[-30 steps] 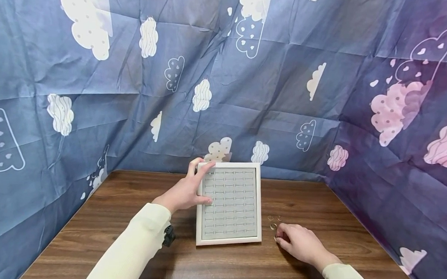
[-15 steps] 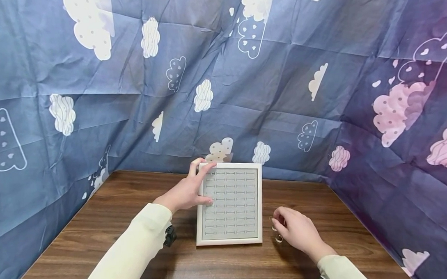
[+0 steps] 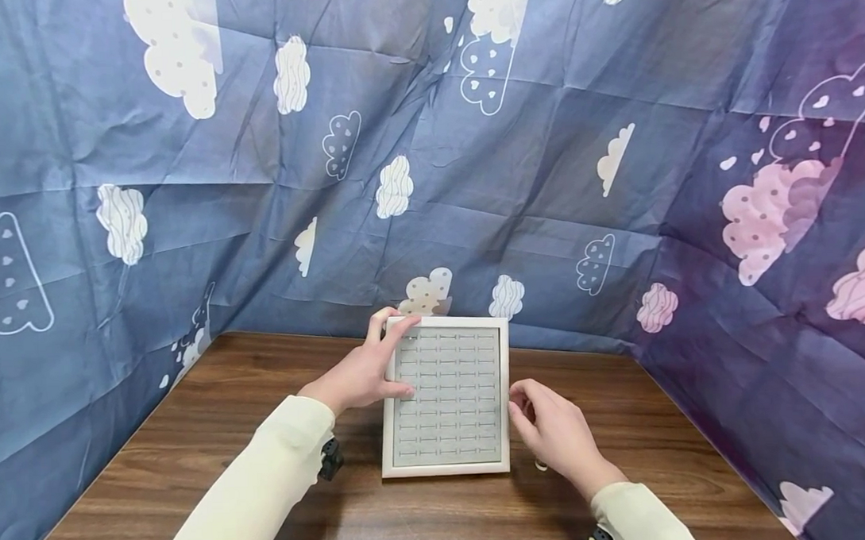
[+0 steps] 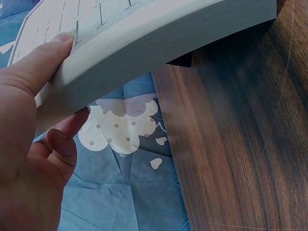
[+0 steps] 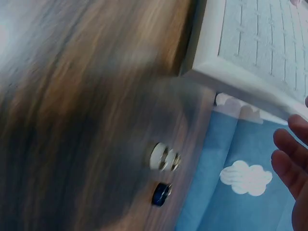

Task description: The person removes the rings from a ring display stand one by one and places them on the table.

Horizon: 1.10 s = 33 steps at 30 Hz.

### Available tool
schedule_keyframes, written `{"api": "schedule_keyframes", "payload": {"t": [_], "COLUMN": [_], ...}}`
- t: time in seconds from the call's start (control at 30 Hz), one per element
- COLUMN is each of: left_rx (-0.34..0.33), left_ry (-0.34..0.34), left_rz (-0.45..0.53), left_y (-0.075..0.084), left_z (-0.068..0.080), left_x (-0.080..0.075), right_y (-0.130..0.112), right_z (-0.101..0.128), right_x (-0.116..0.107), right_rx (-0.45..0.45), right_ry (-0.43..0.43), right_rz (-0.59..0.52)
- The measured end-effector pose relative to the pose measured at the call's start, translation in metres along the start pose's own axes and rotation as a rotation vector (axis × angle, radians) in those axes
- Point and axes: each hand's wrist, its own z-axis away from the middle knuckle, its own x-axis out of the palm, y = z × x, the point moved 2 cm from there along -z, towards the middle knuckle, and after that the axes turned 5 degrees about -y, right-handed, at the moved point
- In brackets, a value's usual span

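Observation:
A ring display tray (image 3: 447,397) with a white frame and rows of slots in a grey pad stands tilted up on the table. My left hand (image 3: 364,368) grips its upper left edge, the thumb (image 4: 55,48) on the pad and other fingers over the top and behind. A small glint shows in the top left slot, too small to name. Close to the tray's right edge is my right hand (image 3: 556,428), thumb and forefinger drawn toward each other; anything between their tips is hidden. Behind it, several rings, among them a white ring (image 5: 157,156) and a dark ring (image 5: 160,194), lie on the table.
The brown wood-grain table (image 3: 412,517) extends around the tray. A blue cloth (image 3: 529,179) with cloud prints hangs behind and along both sides. Under the left sleeve sits a black wrist device (image 3: 330,458).
My right hand has left the rings on the table and moved left and upward to the tray's right edge. The left hand keeps its grip on the tray.

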Motion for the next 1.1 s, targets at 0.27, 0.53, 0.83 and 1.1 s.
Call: {"api": "schedule_keyframes", "payload": {"t": [0.27,0.53,0.83,1.1], "left_rx": [-0.001,0.003,-0.01,-0.013], "left_ry": [0.001,0.001,0.009,0.003], "left_rz": [-0.008,-0.005,-0.012,-0.011], "left_y": [0.001,0.002,0.002,0.001], "left_z": [0.0,-0.001,-0.001,-0.001], "left_x": [0.0,0.0,0.0,0.002], "right_y": [-0.015,-0.026,-0.046,-0.058], "right_z": [-0.013,-0.023,-0.034,-0.043], "right_x": [0.004,0.01,0.016,0.024], "right_rx": [-0.042,-0.094,-0.144,-0.147], "right_ry": [0.018,0.012,0.012,-0.003], "right_rz": [-0.029,-0.018,-0.016,-0.032]}}
